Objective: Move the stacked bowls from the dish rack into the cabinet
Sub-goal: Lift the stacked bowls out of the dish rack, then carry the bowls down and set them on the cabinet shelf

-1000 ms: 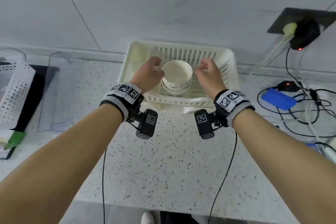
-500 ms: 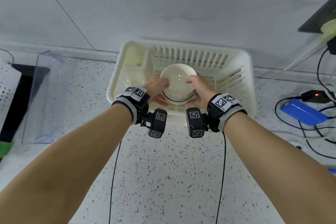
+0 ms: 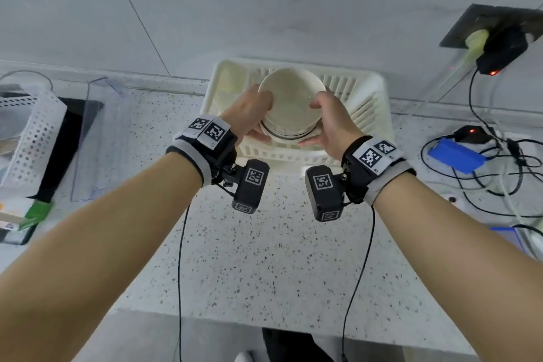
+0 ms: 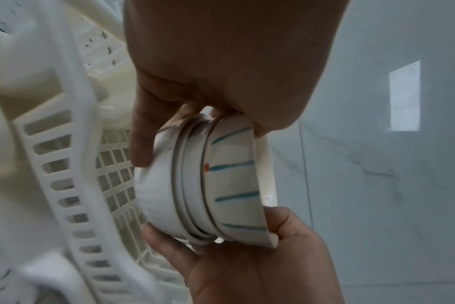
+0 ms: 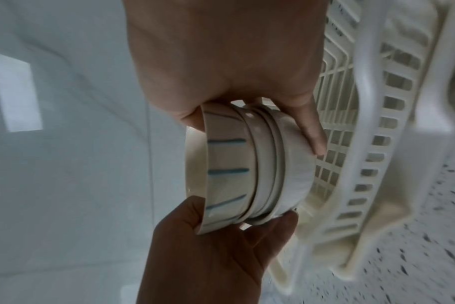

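Head view: your left hand [image 3: 249, 110] and right hand [image 3: 332, 119] grasp the bowls [image 3: 289, 106] from both sides, above the rack [image 3: 367, 103] on the counter [image 3: 264, 258].

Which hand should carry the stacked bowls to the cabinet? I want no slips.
Neither alone: left hand and right hand each grip opposite sides of the stacked bowls, lifted above the dish rack. Keeping both on seems safest.

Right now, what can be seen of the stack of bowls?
The stack of bowls is glossy off-white, ceramic-looking, several bowls nested. The top bowl has teal vertical strokes and a small orange dot on its outer wall; the lower ones look plain. It is upright, mouth up, held clear above the dish rack. The left hand and right hand clasp opposite sides.
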{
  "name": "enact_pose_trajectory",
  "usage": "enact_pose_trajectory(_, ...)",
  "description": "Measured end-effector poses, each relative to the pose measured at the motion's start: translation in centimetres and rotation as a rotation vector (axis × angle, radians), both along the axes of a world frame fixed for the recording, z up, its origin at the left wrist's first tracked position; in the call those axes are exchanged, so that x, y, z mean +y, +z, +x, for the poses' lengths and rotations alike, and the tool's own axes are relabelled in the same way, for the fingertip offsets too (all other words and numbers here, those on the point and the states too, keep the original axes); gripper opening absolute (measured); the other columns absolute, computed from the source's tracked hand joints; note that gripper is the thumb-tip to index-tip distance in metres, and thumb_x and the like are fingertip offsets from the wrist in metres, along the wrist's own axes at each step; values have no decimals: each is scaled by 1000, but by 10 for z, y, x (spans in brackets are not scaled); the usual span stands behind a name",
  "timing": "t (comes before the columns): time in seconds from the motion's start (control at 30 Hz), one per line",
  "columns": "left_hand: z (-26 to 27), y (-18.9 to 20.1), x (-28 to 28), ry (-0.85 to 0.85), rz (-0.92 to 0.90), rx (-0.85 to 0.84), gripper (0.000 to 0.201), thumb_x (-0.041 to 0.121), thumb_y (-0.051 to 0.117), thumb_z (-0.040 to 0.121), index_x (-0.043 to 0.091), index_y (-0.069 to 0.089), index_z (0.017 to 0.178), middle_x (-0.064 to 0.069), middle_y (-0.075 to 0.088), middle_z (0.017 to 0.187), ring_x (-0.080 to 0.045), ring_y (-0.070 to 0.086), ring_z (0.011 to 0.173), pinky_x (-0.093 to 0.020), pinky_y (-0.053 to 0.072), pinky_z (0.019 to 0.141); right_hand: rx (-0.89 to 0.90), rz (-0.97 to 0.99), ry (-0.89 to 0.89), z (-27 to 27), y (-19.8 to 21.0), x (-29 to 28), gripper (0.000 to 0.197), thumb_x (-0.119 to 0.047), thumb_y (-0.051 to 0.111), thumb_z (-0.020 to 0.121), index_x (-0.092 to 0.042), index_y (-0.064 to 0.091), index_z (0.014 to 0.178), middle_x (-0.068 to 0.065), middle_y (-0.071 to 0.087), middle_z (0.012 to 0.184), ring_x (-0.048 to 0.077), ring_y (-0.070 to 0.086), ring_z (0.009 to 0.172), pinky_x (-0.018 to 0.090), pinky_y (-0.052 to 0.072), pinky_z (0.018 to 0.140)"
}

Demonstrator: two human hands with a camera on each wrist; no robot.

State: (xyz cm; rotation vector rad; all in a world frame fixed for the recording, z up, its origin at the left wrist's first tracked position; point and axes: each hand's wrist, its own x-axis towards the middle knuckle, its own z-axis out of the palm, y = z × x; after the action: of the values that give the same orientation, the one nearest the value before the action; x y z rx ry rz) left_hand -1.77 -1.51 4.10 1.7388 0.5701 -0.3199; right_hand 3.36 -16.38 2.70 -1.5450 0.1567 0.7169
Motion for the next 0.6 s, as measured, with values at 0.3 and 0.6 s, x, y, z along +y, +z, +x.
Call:
enact_pose_trajectory(0.3, -163, 24, -20, -43, -28, -66, 53, 15, 33, 92, 13, 31, 145, -9, 54, 107, -33, 65, 94, -46, 62, 78, -132, -75, -21, -169, 27, -23, 49, -22, 38, 90, -32, 42, 138, 7, 42, 147, 37, 44, 132, 64, 58, 86)
enact_pose_trajectory(0.6, -297, 15, -46, -105, -63, -48, 44, 15, 35, 94, 17, 35, 137, -7, 56, 106, -33, 65, 100, -49, 60, 85, -114, -117, -36, -300, 17, -54, 33, -26, 35, 97, -36, 45, 127, 4, 48, 128, 31, 50, 121, 63, 58, 87)
